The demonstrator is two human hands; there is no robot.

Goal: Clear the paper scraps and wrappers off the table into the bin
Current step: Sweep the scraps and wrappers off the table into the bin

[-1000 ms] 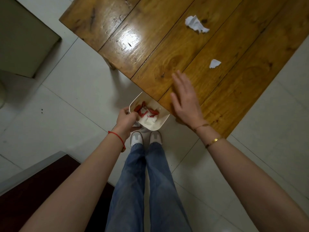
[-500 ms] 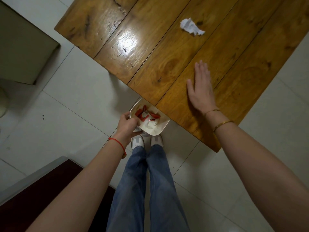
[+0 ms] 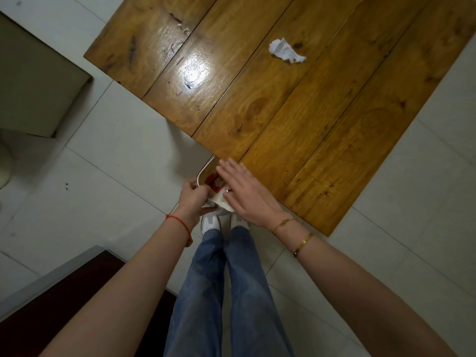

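We hold the bin (image 3: pixel 206 173), already filled with scraps, in our left hand (image 3: pixel 194 195), right hand (image 3: pixel 247 194) flat above it, one crumpled paper (image 3: pixel 286 51) left upper right on the table (image 3: pixel 296 119).

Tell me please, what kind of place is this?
Probably a room in a home: a varnished plank table stands on pale floor tiles, and a small white bin is held at its edge.
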